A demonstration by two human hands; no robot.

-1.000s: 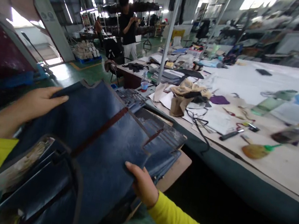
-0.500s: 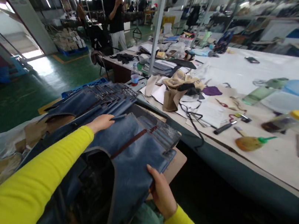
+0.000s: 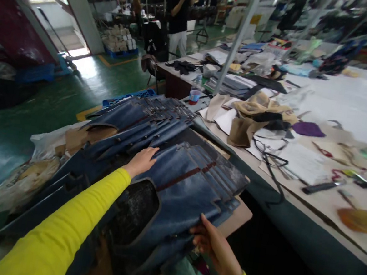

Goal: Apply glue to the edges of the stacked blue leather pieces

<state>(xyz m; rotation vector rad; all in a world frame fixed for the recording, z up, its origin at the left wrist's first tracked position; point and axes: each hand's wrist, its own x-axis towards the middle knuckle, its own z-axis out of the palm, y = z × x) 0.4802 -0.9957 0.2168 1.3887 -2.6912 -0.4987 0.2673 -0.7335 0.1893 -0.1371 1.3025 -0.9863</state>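
Observation:
Dark blue leather panels (image 3: pixel 182 190) with curved cut-outs and a brown strip lie overlapped in a fanned stack before me. My left hand (image 3: pixel 141 161) is at the upper left edge of the top panel, its fingers pressed together on that edge. At the near right edge, my right hand (image 3: pixel 217 248) pinches the same panel, thumb above and the other fingers curled at the side. More blue panels (image 3: pixel 138 117) are layered farther off to the left. A beige board (image 3: pixel 238 217) sticks out from under the stack on the right.
A long table (image 3: pixel 331 208) on the right bears cloth scraps, a purple piece (image 3: pixel 309 128), a black cord (image 3: pixel 275 160) and a dark-handled tool (image 3: pixel 321 188). A bottle (image 3: pixel 195 91) stands near its corner. Plastic bags (image 3: pixel 26 174) lie left. A person (image 3: pixel 179 13) stands beyond.
The view has swung left, so the stack and table appear farther right. The top panel has settled flatter over the others, its layered edges now lined up beneath. Both hands remain at its edges.

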